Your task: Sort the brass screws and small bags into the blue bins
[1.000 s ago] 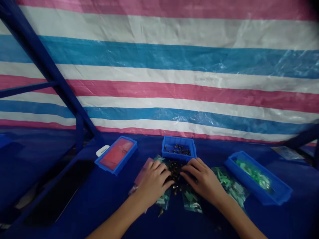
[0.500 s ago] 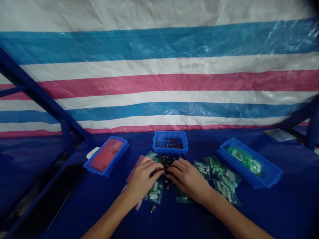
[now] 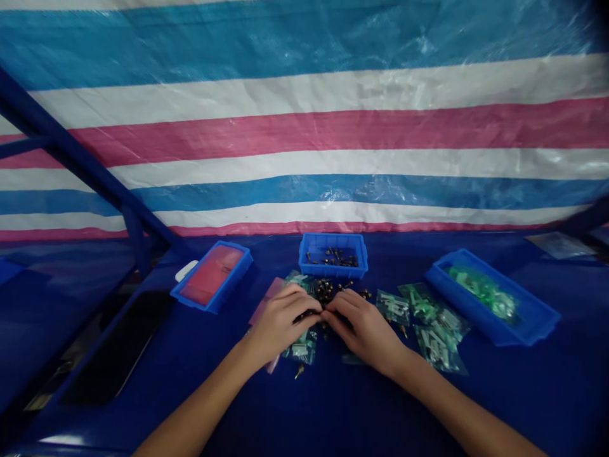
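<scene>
Drawn together since a second ago, my left hand (image 3: pixel 280 320) and right hand (image 3: pixel 373 330) meet tip to tip at the heap of metal bits (image 3: pixel 325 289), just on my side of the middle bin (image 3: pixel 333 271). On each hand the fingers curl inward, thumb and forefinger nearly closed; whether I pinch anything between them I cannot tell, because the tips hide it. The heap shows between my hands and the middle bin, dark with brassy glints, and more bits lie loose inside that bin. One lone bit (image 3: pixel 299 370) lies nearer me, a little left of the middle bin. A pink bag (image 3: pixel 266 299) and a green bag (image 3: pixel 302 349) lie partly covered by my left hand, left and front of the middle bin. Clear bags (image 3: pixel 438 348) lie to its right, past my right hand. Farther right sits the bin of green parts (image 3: pixel 533 318); left of the middle bin, the bin with red contents (image 3: pixel 235 279). All rest on the blue surface (image 3: pixel 352 419).
</scene>
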`<action>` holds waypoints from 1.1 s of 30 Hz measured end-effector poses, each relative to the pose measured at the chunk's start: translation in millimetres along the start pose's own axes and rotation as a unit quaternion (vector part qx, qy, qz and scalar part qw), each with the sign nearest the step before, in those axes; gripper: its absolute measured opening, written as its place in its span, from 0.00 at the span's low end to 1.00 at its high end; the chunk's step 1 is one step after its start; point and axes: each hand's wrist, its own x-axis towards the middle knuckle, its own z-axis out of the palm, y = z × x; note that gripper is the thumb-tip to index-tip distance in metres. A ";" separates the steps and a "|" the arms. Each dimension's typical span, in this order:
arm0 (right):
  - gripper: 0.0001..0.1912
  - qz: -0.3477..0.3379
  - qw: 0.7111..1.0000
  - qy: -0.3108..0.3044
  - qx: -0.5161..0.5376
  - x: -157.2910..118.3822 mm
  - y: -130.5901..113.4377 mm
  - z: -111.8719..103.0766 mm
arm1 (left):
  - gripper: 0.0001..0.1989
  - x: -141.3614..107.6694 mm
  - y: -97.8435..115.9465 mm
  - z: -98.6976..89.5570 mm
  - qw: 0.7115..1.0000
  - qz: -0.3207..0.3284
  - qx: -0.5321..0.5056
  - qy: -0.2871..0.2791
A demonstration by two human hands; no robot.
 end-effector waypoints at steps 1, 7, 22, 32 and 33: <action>0.07 -0.004 1.000 -0.002 0.013 -0.2 0.8 -0.3 | 0.02 0.8 -0.3 -0.2 1.000 0.003 -0.007 0.000; 0.04 0.027 0.994 0.022 0.102 0.7 1.9 -7.7 | 0.07 0.9 0.5 -1.3 1.000 -0.013 -0.004 -0.006; 0.07 0.042 0.996 0.032 0.075 6.6 5.0 -16.6 | 0.09 0.3 -11.7 -15.4 0.988 -0.015 0.151 -0.014; 0.11 0.009 0.984 0.128 -0.122 4.4 43.6 -41.5 | 0.08 -0.4 -11.4 -12.0 0.987 -0.026 0.158 -0.009; 0.10 -0.003 0.988 0.093 -0.127 2.0 41.7 -40.1 | 0.08 -0.6 -11.9 -12.1 0.987 -0.032 0.159 -0.010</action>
